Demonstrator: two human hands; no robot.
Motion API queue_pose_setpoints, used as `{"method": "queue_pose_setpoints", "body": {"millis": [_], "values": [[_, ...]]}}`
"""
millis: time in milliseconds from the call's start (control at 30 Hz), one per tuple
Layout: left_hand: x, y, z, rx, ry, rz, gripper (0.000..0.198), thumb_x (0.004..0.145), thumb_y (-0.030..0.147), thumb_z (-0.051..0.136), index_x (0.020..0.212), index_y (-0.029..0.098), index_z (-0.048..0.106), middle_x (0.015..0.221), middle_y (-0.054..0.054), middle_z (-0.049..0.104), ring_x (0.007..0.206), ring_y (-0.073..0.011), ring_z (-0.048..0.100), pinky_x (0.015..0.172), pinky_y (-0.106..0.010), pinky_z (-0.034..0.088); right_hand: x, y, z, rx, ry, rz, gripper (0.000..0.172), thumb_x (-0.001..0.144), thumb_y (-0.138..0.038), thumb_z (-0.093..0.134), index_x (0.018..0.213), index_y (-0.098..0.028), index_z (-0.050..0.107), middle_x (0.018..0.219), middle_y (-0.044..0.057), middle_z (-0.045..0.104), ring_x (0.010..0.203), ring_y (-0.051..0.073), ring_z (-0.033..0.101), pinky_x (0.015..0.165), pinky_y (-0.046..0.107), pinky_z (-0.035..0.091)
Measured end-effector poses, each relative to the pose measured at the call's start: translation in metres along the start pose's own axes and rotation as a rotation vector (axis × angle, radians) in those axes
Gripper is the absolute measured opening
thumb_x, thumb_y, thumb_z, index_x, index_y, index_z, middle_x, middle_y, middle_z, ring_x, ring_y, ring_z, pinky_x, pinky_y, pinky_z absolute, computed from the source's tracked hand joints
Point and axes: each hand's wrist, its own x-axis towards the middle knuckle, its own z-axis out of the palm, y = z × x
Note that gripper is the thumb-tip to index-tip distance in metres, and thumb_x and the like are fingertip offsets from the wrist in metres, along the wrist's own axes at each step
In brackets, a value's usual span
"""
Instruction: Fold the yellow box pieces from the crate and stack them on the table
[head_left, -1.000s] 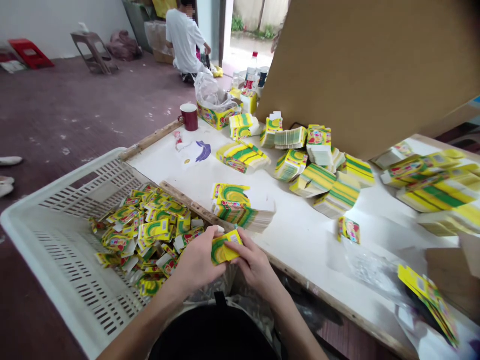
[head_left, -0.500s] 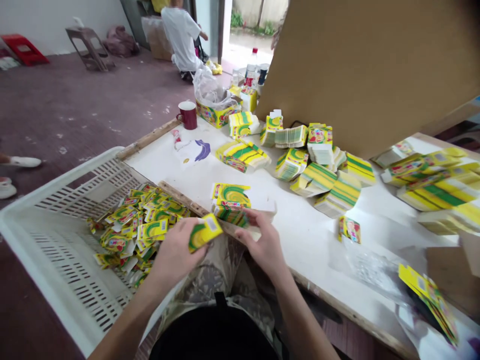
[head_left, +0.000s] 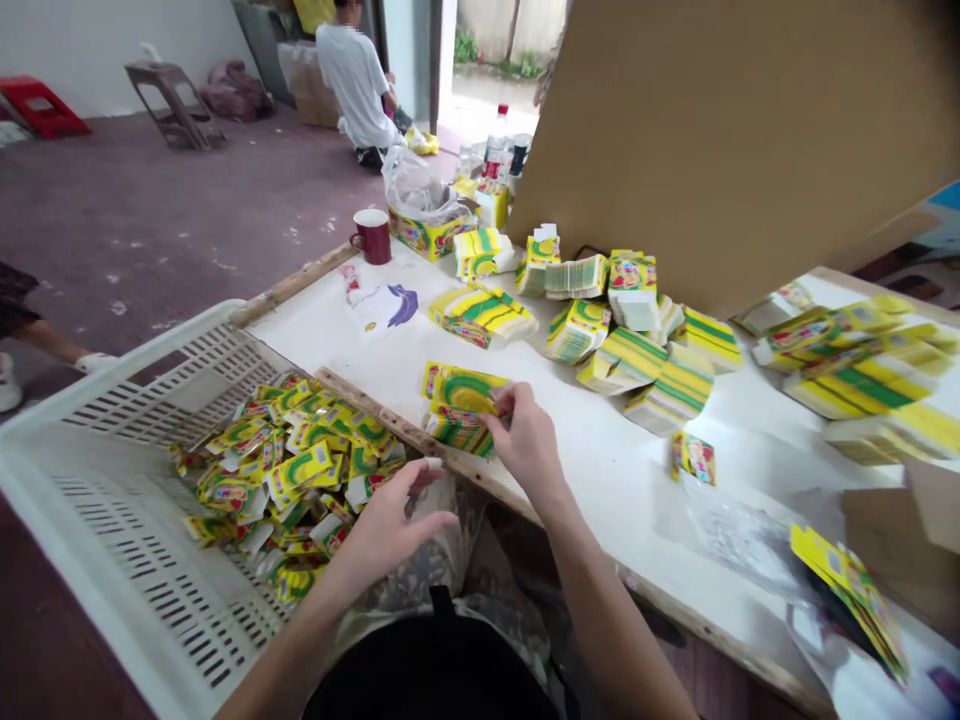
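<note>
A flat yellow-and-green carton (head_left: 469, 385) lies on a stack of like cartons (head_left: 456, 432), close to the near edge of the worktop (head_left: 600, 490), towards its left end. The right hand (head_left: 529, 440) reaches over that edge, its fingers closed in a pinch on the flat carton's right end. The left hand (head_left: 397, 520) is just short of the near edge, fingers loosely curled, thumb well apart, holding nothing; something white shows at one fingertip.

Beside it, a white slotted crate (head_left: 82, 450) adjoins the worktop's near-left corner, with a heap of small cartons (head_left: 300, 470) inside. Beyond the stack, more carton bundles (head_left: 645, 370) run across the middle of the worktop, and others (head_left: 870, 385) crowd towards its right end. Nearer the near edge on that side are a single carton (head_left: 694, 457), clear plastic (head_left: 742, 525) and a fan of flat cartons (head_left: 851, 590).

A maroon mug (head_left: 373, 242) stands at the far-left corner, next to a printed box (head_left: 424, 238). A large cardboard sheet (head_left: 720, 150) leans behind. Farther off, a person in a white shirt (head_left: 356, 85) is low to the floor (head_left: 247, 200).
</note>
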Motion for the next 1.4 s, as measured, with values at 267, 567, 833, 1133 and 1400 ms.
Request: {"method": "queue_pose_setpoints", "body": {"millis": [267, 567, 833, 1133, 1400], "values": [[0.018, 0.039, 0.04, -0.673, 0.395, 0.097, 0.062, 0.083, 0.071, 0.021, 0.101, 0.021, 0.054, 0.092, -0.009, 0.061, 0.093, -0.0249, 0.061, 0.077, -0.039, 0.053, -0.073, -0.036, 0.011, 0.824, -0.398, 0.091, 0.023, 0.076, -0.027, 0.068, 0.076, -0.022, 0.045, 0.07, -0.005, 0.046, 0.062, 0.012, 0.043, 0.056, 0.023, 0.037], [0.009, 0.017, 0.028, -0.511, 0.412, 0.081, 0.046, 0.077, 0.063, 0.058, 0.095, 0.02, 0.058, 0.091, -0.003, 0.064, 0.088, -0.0177, 0.061, 0.082, -0.031, 0.05, -0.069, -0.017, 0.012, 0.67, -0.227, 0.093, 0.01, 0.079, -0.022, 0.065, 0.087, -0.02, 0.06, 0.076, -0.001, 0.061, 0.068, 0.014, 0.054, 0.062, 0.025, 0.042], [0.004, 0.017, -0.018, -0.472, 0.127, 0.112, 0.067, 0.079, 0.068, 0.051, 0.123, 0.019, 0.056, 0.12, -0.012, 0.064, 0.112, -0.0282, 0.059, 0.101, -0.043, 0.042, -0.072, 0.003, -0.017, 0.328, -0.165, -0.154, 0.009, 0.083, -0.016, 0.062, 0.082, -0.023, 0.068, 0.076, 0.002, 0.064, 0.074, 0.018, 0.058, 0.066, 0.029, 0.045], [-0.002, 0.042, -0.005, 0.234, -0.277, 0.072, 0.056, 0.067, 0.034, 0.076, 0.115, 0.023, 0.048, 0.108, -0.004, 0.063, 0.096, -0.0236, 0.062, 0.083, -0.035, 0.05, -0.098, -0.01, -0.018, 0.154, -0.003, -0.339, 0.048, 0.083, -0.032, 0.067, 0.128, -0.03, 0.051, 0.121, 0.01, 0.055, 0.116, 0.03, 0.048, 0.108, 0.052, 0.028], [-0.016, 0.025, 0.028, 0.421, -0.053, 0.199, 0.064, 0.076, 0.03, 0.065, 0.128, 0.02, 0.028, 0.115, -0.012, 0.056, 0.099, -0.027, 0.061, 0.082, -0.039, 0.05, -0.111, -0.007, 0.019, 0.93, -0.227, 0.343, 0.042, 0.095, -0.046, 0.041, 0.124, -0.021, 0.056, 0.116, 0.011, 0.068, 0.111, 0.027, 0.063, 0.094, 0.043, 0.052]]}}
